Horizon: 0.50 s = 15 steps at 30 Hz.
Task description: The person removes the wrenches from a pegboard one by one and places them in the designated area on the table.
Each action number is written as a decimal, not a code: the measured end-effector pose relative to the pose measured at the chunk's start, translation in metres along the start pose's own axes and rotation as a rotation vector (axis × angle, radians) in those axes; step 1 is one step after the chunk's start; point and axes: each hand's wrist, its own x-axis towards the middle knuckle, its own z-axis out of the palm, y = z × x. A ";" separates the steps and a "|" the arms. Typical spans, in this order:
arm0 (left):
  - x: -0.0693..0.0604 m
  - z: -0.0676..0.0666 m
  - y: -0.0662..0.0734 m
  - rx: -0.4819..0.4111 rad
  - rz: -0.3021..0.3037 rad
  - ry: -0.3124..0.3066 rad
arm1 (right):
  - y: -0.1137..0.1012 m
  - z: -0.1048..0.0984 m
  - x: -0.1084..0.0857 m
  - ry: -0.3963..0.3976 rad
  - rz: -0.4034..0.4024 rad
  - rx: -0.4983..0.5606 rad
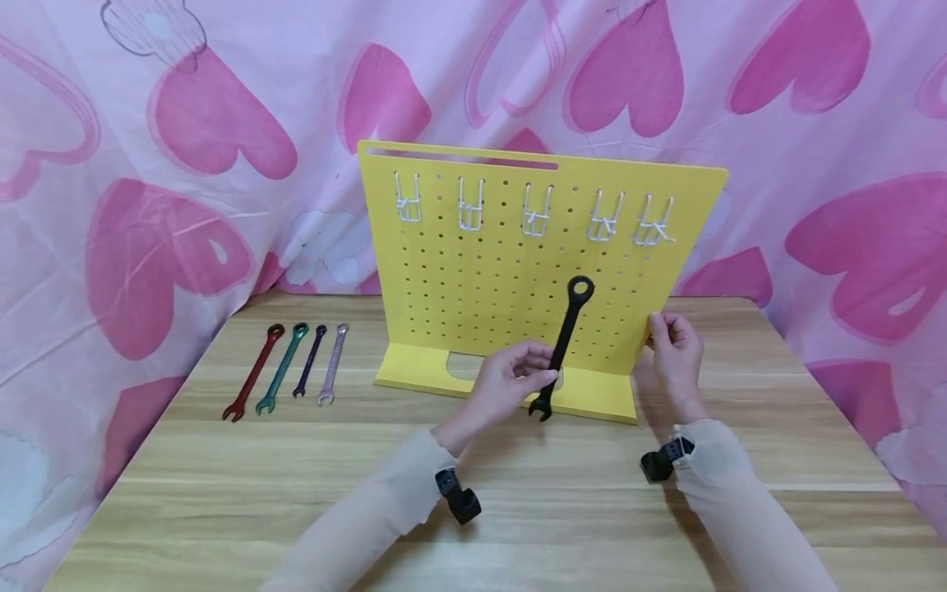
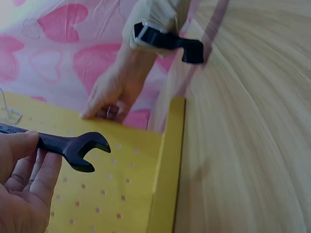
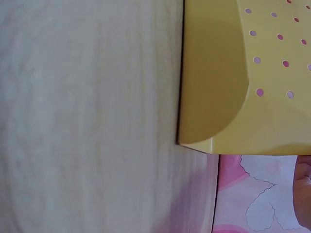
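My left hand (image 1: 510,380) pinches a black combination wrench (image 1: 565,337) near its open end, with the ring end pointing up. The wrench is held in front of a yellow pegboard (image 1: 473,279) that stands upright on the table. In the left wrist view the wrench's open jaw (image 2: 85,150) juts past my fingertips. At the board's lower right edge, my right hand (image 1: 676,353) grips the side between thumb and fingers. Only a sliver of that hand (image 3: 302,191) shows in the right wrist view, beside the board's edge (image 3: 272,141).
Several white wire hooks (image 1: 536,212) hang in a row along the board's upper part. Left of the board lie a red wrench (image 1: 254,374), a green wrench (image 1: 282,370), a dark purple wrench (image 1: 310,362) and a lilac wrench (image 1: 333,366) on the wooden table (image 1: 562,526). A heart-patterned cloth (image 1: 296,107) hangs behind.
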 end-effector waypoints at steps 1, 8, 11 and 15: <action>-0.002 -0.004 -0.002 0.008 -0.006 0.007 | 0.000 0.000 0.000 -0.002 0.003 0.001; -0.015 -0.033 -0.013 0.036 -0.037 0.043 | -0.007 0.001 -0.003 -0.014 -0.001 0.020; -0.023 -0.048 -0.015 0.058 -0.041 0.064 | -0.011 0.003 -0.006 -0.025 0.000 0.033; -0.033 -0.066 -0.017 0.076 -0.062 0.105 | -0.015 0.004 -0.009 -0.033 0.005 0.021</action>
